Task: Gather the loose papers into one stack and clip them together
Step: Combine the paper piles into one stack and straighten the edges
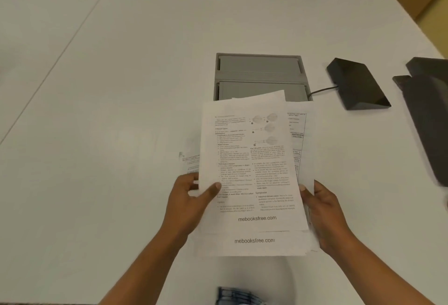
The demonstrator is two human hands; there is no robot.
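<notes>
both hands (191, 198) gripping papers (252, 174), uneven stack

Your white sheets of printed paper (252, 174): black text in two columns, faint grey round diagrams near the top, a larger black web address line at the foot, twice. The smooth tabletop (121, 86) under you is plain off-white, with one thin darker seam line. The rectangular recessed panel (260, 74) reads flat mid-grey. Your wedge-shaped plastic box (356, 84) is glossy black, its cable (322, 91) dark grey. At the bottom edge, fabric (236, 297) in blue and white, blurred
</notes>
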